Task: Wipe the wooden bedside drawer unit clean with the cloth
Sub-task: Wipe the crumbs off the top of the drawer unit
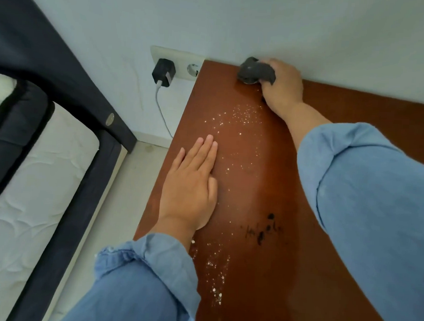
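The reddish-brown wooden top of the bedside drawer unit (254, 187) fills the middle of the head view. White crumbs (236, 117) are scattered over its far middle and near its front left edge. Dark smudges (264, 229) mark the surface nearer to me. My right hand (282, 87) grips a bunched dark grey cloth (256, 72) at the back edge, against the wall. My left hand (192, 184) lies flat on the top near the left edge, fingers straight and together.
A white wall socket (177, 61) with a black charger (163, 73) and white cable sits just left of the unit's back corner. A bed with a dark frame (62, 200) and white mattress (38, 187) stands on the left, across a narrow strip of floor.
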The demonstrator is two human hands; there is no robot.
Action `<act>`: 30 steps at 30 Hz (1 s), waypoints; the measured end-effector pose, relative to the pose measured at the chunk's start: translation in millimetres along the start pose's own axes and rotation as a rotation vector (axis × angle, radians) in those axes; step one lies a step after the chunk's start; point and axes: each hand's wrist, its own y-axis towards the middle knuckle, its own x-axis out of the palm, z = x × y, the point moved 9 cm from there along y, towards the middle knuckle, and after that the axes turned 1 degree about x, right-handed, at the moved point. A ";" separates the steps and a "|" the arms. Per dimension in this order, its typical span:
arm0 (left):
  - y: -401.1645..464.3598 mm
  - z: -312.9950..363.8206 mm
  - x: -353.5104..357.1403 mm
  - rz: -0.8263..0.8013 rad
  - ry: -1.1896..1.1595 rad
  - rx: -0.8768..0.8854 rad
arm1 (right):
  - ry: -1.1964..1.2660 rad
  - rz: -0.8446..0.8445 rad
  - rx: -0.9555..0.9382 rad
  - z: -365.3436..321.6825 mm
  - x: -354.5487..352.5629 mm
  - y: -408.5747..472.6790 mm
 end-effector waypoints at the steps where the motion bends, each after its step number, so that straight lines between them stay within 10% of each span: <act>1: 0.3 -0.1 0.5 0.000 0.005 0.003 | 0.015 -0.015 -0.034 -4.1 0.8 -6.6; 15: 1.8 -0.5 2.7 0.019 0.013 0.025 | 0.051 -0.056 0.003 -43.4 -0.6 -214.6; 30: -149.6 -16.0 -13.1 -0.042 0.000 0.056 | -0.017 -0.098 0.072 -39.9 1.1 -213.2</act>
